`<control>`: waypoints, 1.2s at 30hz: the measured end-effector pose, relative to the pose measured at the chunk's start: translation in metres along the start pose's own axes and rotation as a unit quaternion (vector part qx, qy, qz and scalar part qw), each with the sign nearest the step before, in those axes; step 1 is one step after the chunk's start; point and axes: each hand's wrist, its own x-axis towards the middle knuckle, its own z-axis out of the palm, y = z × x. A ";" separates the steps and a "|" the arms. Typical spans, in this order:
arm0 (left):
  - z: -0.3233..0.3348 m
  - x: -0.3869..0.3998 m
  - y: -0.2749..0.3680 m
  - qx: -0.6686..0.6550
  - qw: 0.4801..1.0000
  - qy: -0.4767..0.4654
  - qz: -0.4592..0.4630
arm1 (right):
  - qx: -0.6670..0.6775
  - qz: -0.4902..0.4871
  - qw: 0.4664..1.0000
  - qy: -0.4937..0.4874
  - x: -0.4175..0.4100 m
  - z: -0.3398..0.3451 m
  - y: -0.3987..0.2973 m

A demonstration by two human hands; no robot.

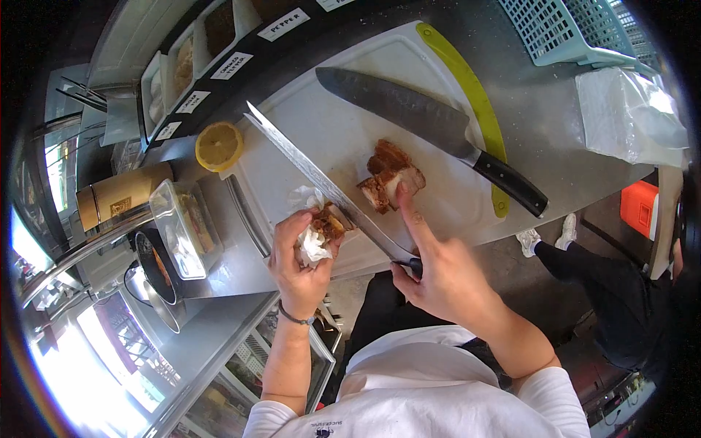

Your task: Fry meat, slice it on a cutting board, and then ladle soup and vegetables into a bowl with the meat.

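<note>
In my left hand [301,271] is a browned chunk of cooked meat [329,220], with crumpled white paper [314,245] around its lower side. My right hand [452,276] grips the black handle of a long narrow knife with a forked tip [312,174]. Its blade slants up and left over the cutting board, close beside the held chunk. The right index finger stretches out to several cut pieces of roasted meat [389,157] and appears to touch one. Beyond them a broad chef's knife [394,107] lies on the white cutting board [339,128], its black handle crossing the green end.
A cut lemon half [219,147] sits at the board's left corner. Left of it are a clear plastic container [186,232] and a frying pan [159,265]. Labelled seasoning tubs [183,65] line the back. At right are a blue basket [558,33], a plastic-wrapped pack [624,120] and a person's legs [569,279].
</note>
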 end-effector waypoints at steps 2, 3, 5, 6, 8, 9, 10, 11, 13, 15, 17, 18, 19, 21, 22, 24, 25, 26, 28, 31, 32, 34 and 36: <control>-0.001 0.001 -0.001 0.009 0.999 -0.002 0.037 | 0.011 0.002 1.000 -0.020 -0.001 -0.003 0.000; -0.001 0.001 -0.001 0.020 0.997 -0.004 0.075 | 0.011 0.000 1.000 -0.023 0.000 -0.005 0.000; -0.002 0.002 0.003 0.034 0.996 0.000 0.088 | 0.021 0.000 1.000 -0.023 0.001 -0.009 0.000; -0.003 0.002 0.004 0.045 0.994 0.002 0.103 | 0.022 0.000 0.999 -0.023 0.001 -0.010 -0.001; -0.005 0.001 0.002 0.060 0.993 0.010 0.106 | 0.039 0.014 0.998 -0.038 0.001 -0.010 -0.003; -0.006 0.000 0.002 0.075 0.991 0.018 0.108 | 0.039 0.014 0.998 -0.039 0.001 -0.010 -0.003; -0.006 0.000 0.001 0.076 0.991 0.018 0.108 | 0.037 0.017 0.998 -0.037 0.001 -0.010 -0.003; -0.006 -0.001 0.001 0.078 0.991 0.023 0.102 | 0.034 0.019 0.999 -0.036 0.001 -0.010 -0.003; -0.005 0.000 0.002 0.079 0.992 0.027 0.097 | 0.045 0.003 0.998 -0.033 0.003 -0.012 -0.002; -0.004 0.001 0.002 0.070 0.993 0.035 0.089 | 0.057 -0.014 0.998 -0.031 0.002 -0.015 -0.006; -0.003 0.000 0.003 0.061 0.995 0.034 0.075 | 0.104 -0.026 0.994 -0.007 -0.004 -0.023 -0.017; -0.003 0.001 0.004 0.049 0.996 0.031 0.063 | 0.103 -0.026 0.994 -0.006 -0.008 -0.021 -0.016; -0.002 0.002 0.004 0.048 0.996 0.032 0.064 | 0.066 -0.060 0.995 0.036 -0.014 -0.017 -0.014; 0.000 0.004 0.005 0.029 0.997 0.041 0.053 | 0.026 -0.095 0.992 0.079 -0.027 -0.011 -0.017; 0.002 0.004 0.009 0.013 0.998 0.048 0.030 | -0.038 -0.073 0.995 0.060 -0.034 -0.008 -0.020; 0.005 0.005 0.019 0.005 0.999 0.050 0.000 | -0.129 -0.047 0.990 0.043 -0.044 0.001 -0.023; 0.005 0.006 0.021 -0.002 0.998 0.050 -0.032 | -0.133 -0.047 0.989 0.045 -0.047 0.003 -0.025; 0.007 0.006 0.021 -0.016 0.998 0.054 -0.014 | -0.134 -0.034 0.989 0.044 -0.050 0.004 -0.026; 0.009 0.004 0.024 -0.028 0.998 0.053 -0.029 | -0.140 -0.022 0.989 0.044 -0.053 0.005 -0.030; 0.011 0.004 0.027 -0.029 0.997 0.057 -0.037 | -0.163 -0.016 0.985 0.052 -0.054 0.003 -0.034; 0.012 0.006 0.027 -0.020 0.998 0.060 -0.017 | -0.175 -0.013 0.983 0.048 -0.054 0.001 -0.036; 0.012 0.008 0.026 -0.014 0.998 0.065 0.002 | -0.190 -0.010 0.981 0.045 -0.055 0.000 -0.039; 0.011 0.008 0.023 0.003 0.998 0.058 0.037 | -0.205 0.000 0.978 0.031 -0.057 0.002 -0.040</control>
